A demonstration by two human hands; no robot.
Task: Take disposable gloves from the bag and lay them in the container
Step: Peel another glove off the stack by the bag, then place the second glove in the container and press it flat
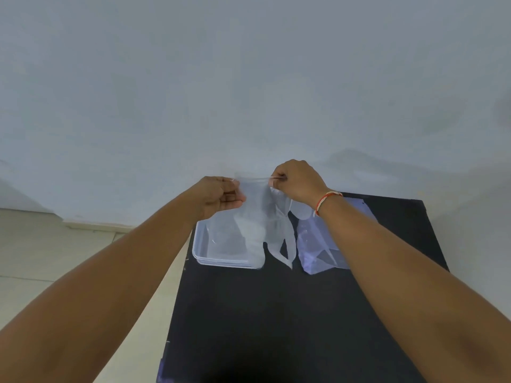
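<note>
A thin clear disposable glove hangs in the air, stretched by its cuff between both hands. My left hand pinches the cuff's left corner and my right hand pinches the right corner. The glove's fingers dangle down over the right part of a clear plastic container, which sits at the far left of the black table. The clear bag lies flat on the table to the right of the container, partly hidden under my right forearm.
The black table fills the lower middle; its left edge drops to a pale tiled floor. A plain light wall stands right behind the table.
</note>
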